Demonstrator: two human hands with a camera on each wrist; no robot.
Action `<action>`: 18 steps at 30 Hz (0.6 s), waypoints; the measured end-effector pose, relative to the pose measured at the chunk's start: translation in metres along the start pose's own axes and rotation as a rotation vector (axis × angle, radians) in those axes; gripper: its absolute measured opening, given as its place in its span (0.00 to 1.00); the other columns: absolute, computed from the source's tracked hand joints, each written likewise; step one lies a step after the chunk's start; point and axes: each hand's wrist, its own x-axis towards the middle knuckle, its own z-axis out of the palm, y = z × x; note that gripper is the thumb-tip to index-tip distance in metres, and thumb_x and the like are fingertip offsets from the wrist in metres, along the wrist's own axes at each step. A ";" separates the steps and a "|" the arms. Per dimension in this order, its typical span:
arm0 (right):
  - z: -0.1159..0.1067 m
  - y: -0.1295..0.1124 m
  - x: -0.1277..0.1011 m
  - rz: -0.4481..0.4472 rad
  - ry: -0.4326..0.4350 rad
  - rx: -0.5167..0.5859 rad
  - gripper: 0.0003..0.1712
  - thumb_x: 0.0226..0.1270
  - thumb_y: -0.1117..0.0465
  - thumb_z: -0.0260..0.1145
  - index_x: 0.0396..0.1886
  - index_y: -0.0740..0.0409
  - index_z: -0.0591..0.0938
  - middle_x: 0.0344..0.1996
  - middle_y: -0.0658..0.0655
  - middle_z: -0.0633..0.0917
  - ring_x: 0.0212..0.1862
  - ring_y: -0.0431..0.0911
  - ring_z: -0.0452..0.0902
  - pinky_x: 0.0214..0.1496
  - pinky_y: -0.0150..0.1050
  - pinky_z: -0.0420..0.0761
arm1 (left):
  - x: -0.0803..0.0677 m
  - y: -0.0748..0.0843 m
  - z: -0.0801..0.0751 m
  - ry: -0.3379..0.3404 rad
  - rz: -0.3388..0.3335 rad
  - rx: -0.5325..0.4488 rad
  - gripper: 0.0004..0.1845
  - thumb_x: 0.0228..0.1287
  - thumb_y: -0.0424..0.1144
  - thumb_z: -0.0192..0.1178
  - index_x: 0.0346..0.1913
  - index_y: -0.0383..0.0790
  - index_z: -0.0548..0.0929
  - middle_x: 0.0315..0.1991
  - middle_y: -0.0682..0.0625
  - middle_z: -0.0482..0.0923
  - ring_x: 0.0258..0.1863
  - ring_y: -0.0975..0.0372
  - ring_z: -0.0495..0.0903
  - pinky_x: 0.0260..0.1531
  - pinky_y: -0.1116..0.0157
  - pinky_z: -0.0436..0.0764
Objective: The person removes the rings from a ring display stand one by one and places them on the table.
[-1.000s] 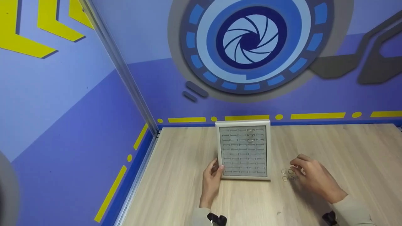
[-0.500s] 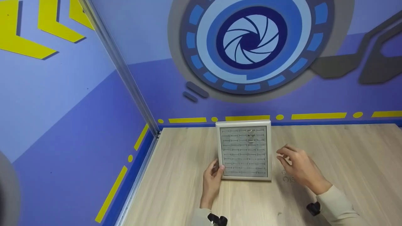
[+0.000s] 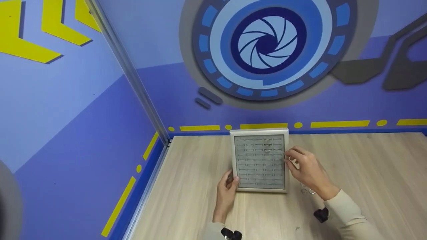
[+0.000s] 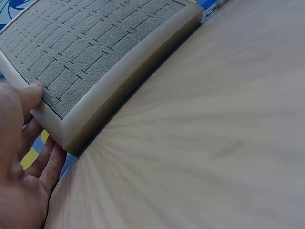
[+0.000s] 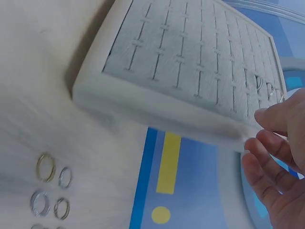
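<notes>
While our left hand (image 3: 226, 191) steadies the near left corner of the ring tray (image 3: 260, 161), thumb laid on the grey slotted pad and the other fingers (image 4: 45, 164) curled against its pale side wall, our right hand (image 3: 305, 166) hovers at the tray's right edge, about halfway along it. From the head view the right hand's fingertips (image 3: 289, 154) are drawn together just over the rim, as if pinching something small, but we cannot tell from any view whether a ring sits between them; the right wrist view shows only the loosely bent fingers (image 5: 275, 119) near the tray's far corner.

The tray lies flat on the wooden tabletop (image 3: 367, 166), its far edge close to the blue wall (image 3: 166, 93). A few rings (image 3: 266, 143) already stand in the slots of its far rows, toward the right side; the right wrist view shows them (image 5: 264, 86) just beyond our fingers. The remaining loose rings (image 5: 50, 188) lie in a small cluster on the tabletop just off the tray's near right corner, close beside our right wrist and apart from the tray. Some look gold, some silver.
</notes>
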 end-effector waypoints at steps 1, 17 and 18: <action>0.002 -0.001 0.002 -0.001 0.000 0.008 0.15 0.55 0.79 0.79 0.40 0.63 0.89 0.36 0.56 0.87 0.33 0.45 0.85 0.32 0.41 0.87 | 0.000 0.000 0.000 0.000 -0.001 0.005 0.29 0.82 0.44 0.61 0.78 0.37 0.72 0.70 0.42 0.79 0.69 0.53 0.79 0.70 0.60 0.78; 0.033 -0.014 0.026 -0.047 0.040 -0.011 0.16 0.54 0.79 0.80 0.41 0.64 0.88 0.36 0.57 0.85 0.33 0.45 0.83 0.31 0.36 0.86 | -0.001 0.000 0.000 -0.004 0.021 0.052 0.30 0.83 0.46 0.58 0.79 0.37 0.70 0.69 0.43 0.80 0.67 0.55 0.80 0.69 0.62 0.79; 0.035 -0.014 0.027 -0.042 0.039 -0.015 0.16 0.55 0.79 0.80 0.41 0.64 0.89 0.37 0.56 0.85 0.33 0.45 0.84 0.31 0.37 0.87 | -0.001 0.001 -0.001 -0.002 0.020 0.057 0.30 0.83 0.46 0.58 0.79 0.37 0.69 0.69 0.44 0.80 0.67 0.55 0.80 0.69 0.62 0.79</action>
